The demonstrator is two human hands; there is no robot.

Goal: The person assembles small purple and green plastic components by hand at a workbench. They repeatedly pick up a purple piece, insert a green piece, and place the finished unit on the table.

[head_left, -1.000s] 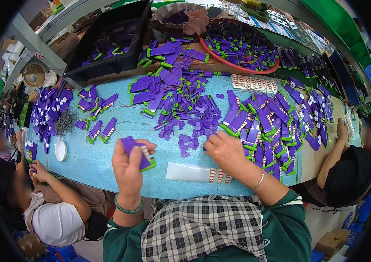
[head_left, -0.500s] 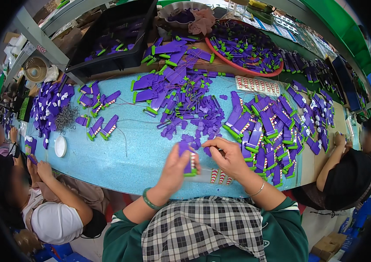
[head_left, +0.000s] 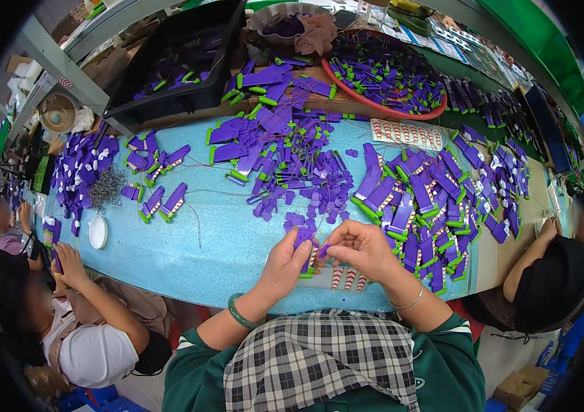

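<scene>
Low over the table's front, my left hand (head_left: 280, 265) grips a purple plastic wing-shaped part (head_left: 303, 237) with a green end and a red-and-white striped edge. Close beside it on the right, my right hand (head_left: 366, 251) pinches a small purple plastic piece (head_left: 324, 250) between thumb and fingertips. Whether that piece touches the wing-shaped part I cannot tell. Just beyond both hands lies a loose heap of small purple pieces (head_left: 330, 200). A strip of striped stickers (head_left: 350, 279) lies on the table below my right hand.
Finished-looking purple and green parts (head_left: 412, 199) are piled at right. A red-rimmed basket (head_left: 381, 103) and black bin (head_left: 168, 103) with more parts stand at the back. A white lid-like dish (head_left: 98, 233) and metal rings (head_left: 108, 187) lie left. People (head_left: 93, 343) sit on both sides.
My right hand has drawn back from the heap toward the wing-shaped part, now showing a small purple piece in its pinch. My left hand has shifted slightly right and tilted the part.
</scene>
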